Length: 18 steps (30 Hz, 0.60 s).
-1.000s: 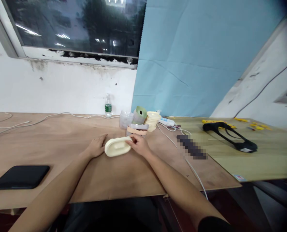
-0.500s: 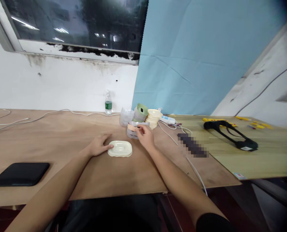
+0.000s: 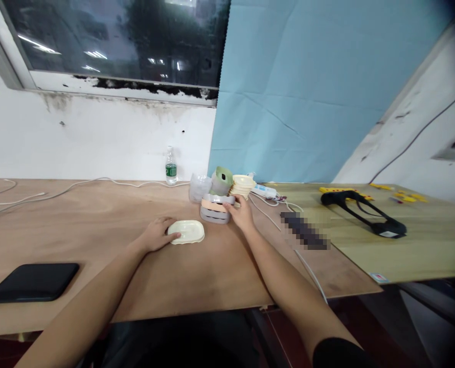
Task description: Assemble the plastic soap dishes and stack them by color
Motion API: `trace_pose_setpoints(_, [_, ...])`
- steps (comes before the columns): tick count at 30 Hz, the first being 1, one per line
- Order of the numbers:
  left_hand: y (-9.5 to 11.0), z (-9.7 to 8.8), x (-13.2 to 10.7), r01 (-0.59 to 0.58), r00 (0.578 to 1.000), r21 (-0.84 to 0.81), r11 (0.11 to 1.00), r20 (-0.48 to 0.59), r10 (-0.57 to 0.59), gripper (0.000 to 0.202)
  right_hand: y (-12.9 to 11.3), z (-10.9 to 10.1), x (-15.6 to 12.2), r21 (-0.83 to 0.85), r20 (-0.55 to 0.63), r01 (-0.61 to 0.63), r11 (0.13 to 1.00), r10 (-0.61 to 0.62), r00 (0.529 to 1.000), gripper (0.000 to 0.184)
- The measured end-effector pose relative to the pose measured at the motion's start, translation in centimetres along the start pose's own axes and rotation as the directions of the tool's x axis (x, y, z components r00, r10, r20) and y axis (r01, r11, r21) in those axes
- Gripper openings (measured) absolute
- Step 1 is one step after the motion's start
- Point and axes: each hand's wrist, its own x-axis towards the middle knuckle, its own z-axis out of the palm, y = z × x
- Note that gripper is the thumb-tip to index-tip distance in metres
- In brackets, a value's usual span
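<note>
Smooth brown surface (image 3: 197,286); nearest on it, at left, one flat black slab (image 3: 33,282), corners rounded. Farther in, one shallow cream dish (image 3: 191,232), glossy and rounded-rectangular, lies on the surface; left hand (image 3: 157,235) at its left end, thumb over the rim, fingers slightly bent, grip cannot be told. Just beyond, to the right, one stack of rounded grey pieces (image 3: 214,216) with one peach layer; right hand (image 3: 243,213) at its right end, fingers curled against it, hold or mere touch unclear. Behind: one translucent plastic bundle (image 3: 200,189), one hollow green piece (image 3: 222,178), one pile of cream pieces (image 3: 244,181), count unresolved. Farthest, one clear bottle (image 3: 171,169), green-labelled, upright.
</note>
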Motion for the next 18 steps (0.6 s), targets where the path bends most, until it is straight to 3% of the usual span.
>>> trace_pose_setpoints(4, [0.0, 0.1, 0.0, 0.017, 0.999, -0.007, 1.000, -0.028, -0.017, 0.061, -1.0, -0.6, -0.1, -0.020, -0.105, 0.109, 0.994, -0.111, 0.988, 0.047])
trace_pose_setpoints(9, [0.3, -0.3, -0.2, 0.041, 0.990, -0.044, 0.998, -0.131, -0.047, 0.071, -3.5, -1.2, -1.4, 0.084, -0.186, 0.315, 0.945, -0.296, 0.937, 0.051])
trace_pose_setpoints(11, [0.6, -0.8, -0.4, -0.017, 0.985, -0.090, 0.996, -0.175, 0.001, 0.076, -4.8, -0.7, -2.5, 0.130, -0.121, 0.307, 0.943, -0.293, 0.949, 0.053])
trace_pose_setpoints(15, [1.3, -1.5, -1.0, -0.163, 0.963, -0.104, 0.981, -0.232, 0.136, 0.079, -7.2, 1.3, -4.9, 0.188, 0.192, 0.241, 0.952, -0.276, 0.942, 0.046])
trace_pose_setpoints(18, [1.6, -1.4, -1.3, -0.115, 0.955, -0.086, 0.990, -0.283, 0.086, 0.073, -8.0, 2.8, -5.8, 0.222, 0.356, 0.135, 0.966, -0.209, 0.911, 0.040])
